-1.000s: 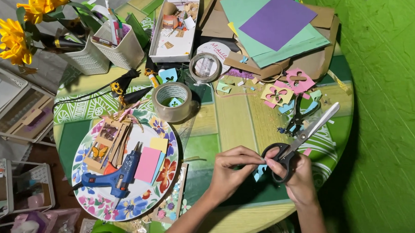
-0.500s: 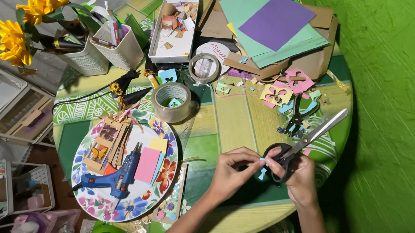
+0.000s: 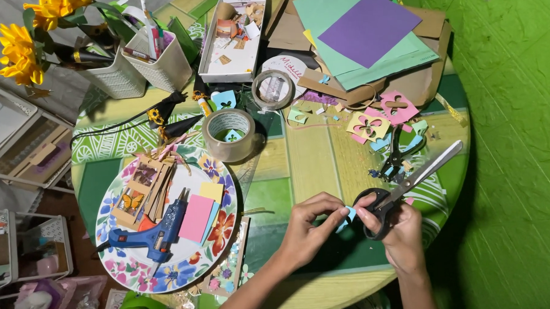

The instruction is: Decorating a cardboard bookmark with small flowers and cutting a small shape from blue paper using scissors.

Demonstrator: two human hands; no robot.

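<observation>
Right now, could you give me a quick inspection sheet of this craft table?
Surface: round green patterned table, crowded.
Job's things: small light-blue paper piece pinched between both hands; scissors in the right hand.
Clutter: floral plate bearing blue glue gun and pink notes; tape roll; coloured paper stack; white box of scraps; punched cut-outs.
Hands: left hand pinching the paper; right hand through the scissor handles.
Cables: black cord across the table's left side.
Surroundings: green wall right; yellow flowers, white baskets top left.
</observation>
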